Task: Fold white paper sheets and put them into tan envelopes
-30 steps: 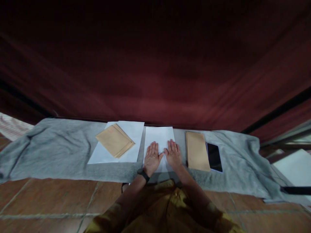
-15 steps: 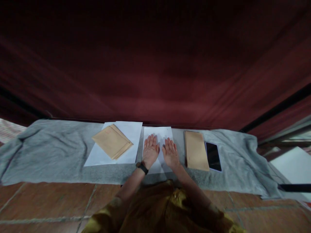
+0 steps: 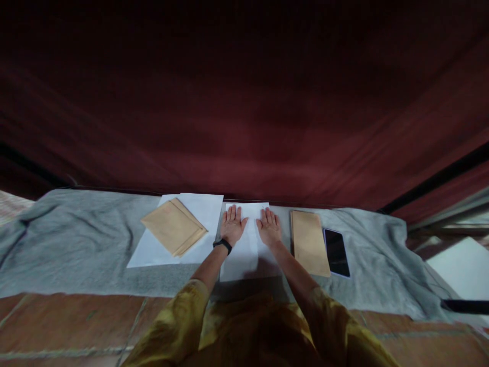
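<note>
A sheet of white paper (image 3: 248, 262) lies in front of me on a grey cloth. My left hand (image 3: 232, 225) rests flat on its upper left part, fingers spread, a dark band on the wrist. On the upper right part lies my right hand (image 3: 269, 227), also flat with its fingers stretched out. Neither hand grips anything. Left of the sheet, several brown envelopes (image 3: 171, 227) sit askew on more white paper (image 3: 147, 253). To the right is a stack of brown envelopes (image 3: 311, 242), with a phone (image 3: 336, 252), screen dark, close beside it.
The grey cloth (image 3: 87, 234) covers a long, low surface, wrinkled at both ends. A dark red fabric wall (image 3: 244, 127) rises behind its far edge. Tiled floor (image 3: 76, 321) shows on the near side. A white panel (image 3: 464, 267) stands at the far right.
Both hands have slid apart and farther up the sheet, from near its middle to its upper side edges. The view has shifted slightly.
</note>
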`<state>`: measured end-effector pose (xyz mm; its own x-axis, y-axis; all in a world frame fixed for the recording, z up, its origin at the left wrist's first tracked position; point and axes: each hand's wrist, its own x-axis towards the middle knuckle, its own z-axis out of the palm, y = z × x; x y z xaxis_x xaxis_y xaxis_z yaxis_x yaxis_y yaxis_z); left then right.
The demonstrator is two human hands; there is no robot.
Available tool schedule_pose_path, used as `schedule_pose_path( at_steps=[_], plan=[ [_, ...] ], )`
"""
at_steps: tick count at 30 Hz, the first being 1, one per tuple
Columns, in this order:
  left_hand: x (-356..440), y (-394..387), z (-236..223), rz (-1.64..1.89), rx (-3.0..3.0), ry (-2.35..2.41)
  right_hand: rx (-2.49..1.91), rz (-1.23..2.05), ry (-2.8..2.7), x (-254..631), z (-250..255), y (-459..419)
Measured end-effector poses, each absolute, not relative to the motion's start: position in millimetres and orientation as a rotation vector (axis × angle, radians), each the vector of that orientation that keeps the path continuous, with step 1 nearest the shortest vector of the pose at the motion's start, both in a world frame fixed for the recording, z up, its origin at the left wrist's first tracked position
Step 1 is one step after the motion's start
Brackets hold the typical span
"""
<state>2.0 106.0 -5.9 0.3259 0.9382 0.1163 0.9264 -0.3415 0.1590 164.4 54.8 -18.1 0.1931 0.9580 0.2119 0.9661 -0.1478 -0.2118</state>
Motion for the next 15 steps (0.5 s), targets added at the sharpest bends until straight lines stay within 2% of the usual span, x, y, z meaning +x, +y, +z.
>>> schedule_pose_path(
  at_steps=[10,15],
  plan=[
    [-8,96,1,0.312,2.437,1.954,-2.236,-0.067,-1.618,177,-19,60],
    [7,78,2,0.342,2.627,1.630,-1.982,0.050,-1.897,156,-14,58]
  ],
)
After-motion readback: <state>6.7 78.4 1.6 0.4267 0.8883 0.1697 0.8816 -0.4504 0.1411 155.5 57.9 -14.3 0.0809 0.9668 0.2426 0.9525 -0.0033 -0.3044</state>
